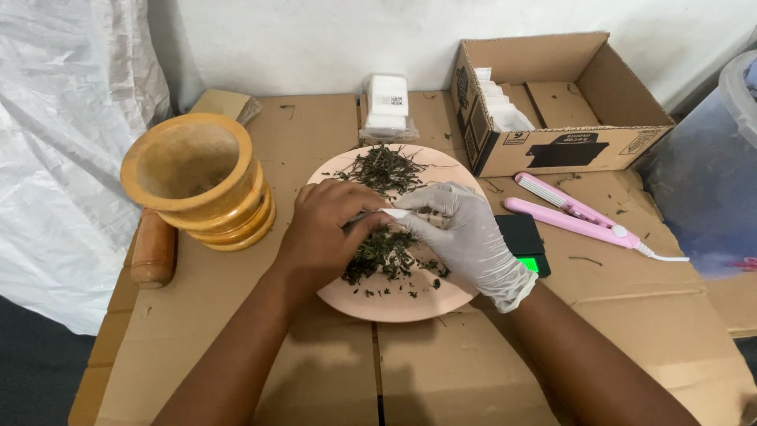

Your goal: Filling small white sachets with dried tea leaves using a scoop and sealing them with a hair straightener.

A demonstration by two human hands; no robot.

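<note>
Two forearms reach over flattened cardboard (441,371) to a pink plate (394,300) of dried green leaves (386,252).

Both hands meet above the plate: the bare left hand (319,237) is curled, fingertips pinching one end of a small white sachet (394,213), and the white-gloved right hand (465,233) pinches its other end. Left of the left hand stands a wooden mortar (197,181) with its pestle (154,248) lying beside. Right of the gloved hand lie a dark scale (524,241) and a pink sealing tool (572,214); beyond it, an open carton (560,102).
</note>
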